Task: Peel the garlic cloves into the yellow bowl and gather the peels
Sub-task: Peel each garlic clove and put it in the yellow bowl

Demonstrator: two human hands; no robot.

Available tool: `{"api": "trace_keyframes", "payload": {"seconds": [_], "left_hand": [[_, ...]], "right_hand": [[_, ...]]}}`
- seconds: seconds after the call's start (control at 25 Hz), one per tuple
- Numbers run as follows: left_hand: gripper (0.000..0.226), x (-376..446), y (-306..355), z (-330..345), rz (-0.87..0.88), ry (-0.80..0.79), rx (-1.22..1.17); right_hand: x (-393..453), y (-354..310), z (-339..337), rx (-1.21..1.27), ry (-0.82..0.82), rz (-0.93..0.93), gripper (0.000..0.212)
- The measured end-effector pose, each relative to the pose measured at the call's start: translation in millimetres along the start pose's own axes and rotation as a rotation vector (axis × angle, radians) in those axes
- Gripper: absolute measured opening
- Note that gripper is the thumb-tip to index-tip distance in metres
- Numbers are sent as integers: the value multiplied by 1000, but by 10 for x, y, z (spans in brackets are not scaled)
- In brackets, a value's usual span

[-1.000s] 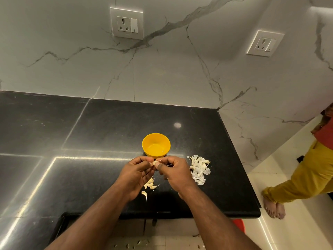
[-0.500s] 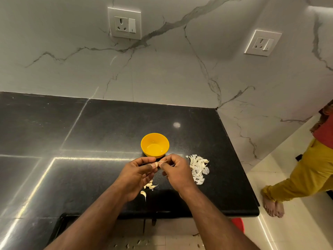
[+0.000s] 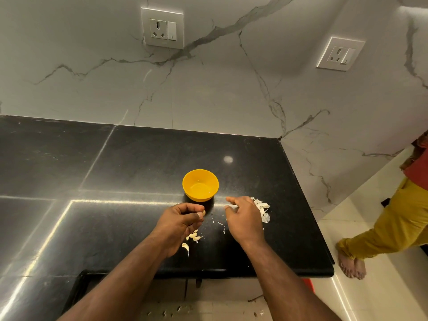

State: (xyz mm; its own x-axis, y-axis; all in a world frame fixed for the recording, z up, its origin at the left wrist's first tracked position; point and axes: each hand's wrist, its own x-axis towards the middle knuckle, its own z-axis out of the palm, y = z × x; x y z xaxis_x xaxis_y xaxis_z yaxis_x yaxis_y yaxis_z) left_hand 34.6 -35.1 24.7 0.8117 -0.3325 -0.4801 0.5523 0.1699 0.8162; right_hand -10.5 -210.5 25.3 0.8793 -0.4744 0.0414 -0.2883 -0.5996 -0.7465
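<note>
The yellow bowl (image 3: 200, 185) stands on the black countertop (image 3: 139, 158), and looks empty. Just in front of it my left hand (image 3: 179, 224) pinches a garlic clove (image 3: 203, 213) between thumb and fingertips. My right hand (image 3: 244, 220) hovers to the right with loosely spread fingers over the pile of white peels (image 3: 262, 210); whether it holds a peel I cannot tell. Several unpeeled cloves (image 3: 193, 237) lie under my left hand. A few small peel scraps (image 3: 220, 223) lie between my hands.
The countertop's front edge runs just below my wrists and its right edge ends near the peels. A person in yellow trousers (image 3: 389, 230) stands barefoot on the tiled floor at the right. Two wall sockets (image 3: 162, 27) sit on the marble wall behind.
My hands have come apart. The right hand moved right to the peel pile, while the left keeps the clove near the bowl. Small peel scraps now lie between the hands.
</note>
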Motion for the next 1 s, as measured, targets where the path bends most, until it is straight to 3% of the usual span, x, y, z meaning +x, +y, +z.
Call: {"api": "trace_keyframes", "payload": {"seconds": [0.2, 0.72, 1.0], "left_hand": [[21, 25, 1, -27, 42, -14, 57], [17, 25, -10, -78, 98, 58, 58], [19, 44, 5, -59, 66, 37, -39]], "right_hand": [[-82, -220, 147, 310, -251, 89, 7], [-84, -247, 244, 569, -319, 203, 20], [-57, -212, 245, 526, -335, 145, 26]]}}
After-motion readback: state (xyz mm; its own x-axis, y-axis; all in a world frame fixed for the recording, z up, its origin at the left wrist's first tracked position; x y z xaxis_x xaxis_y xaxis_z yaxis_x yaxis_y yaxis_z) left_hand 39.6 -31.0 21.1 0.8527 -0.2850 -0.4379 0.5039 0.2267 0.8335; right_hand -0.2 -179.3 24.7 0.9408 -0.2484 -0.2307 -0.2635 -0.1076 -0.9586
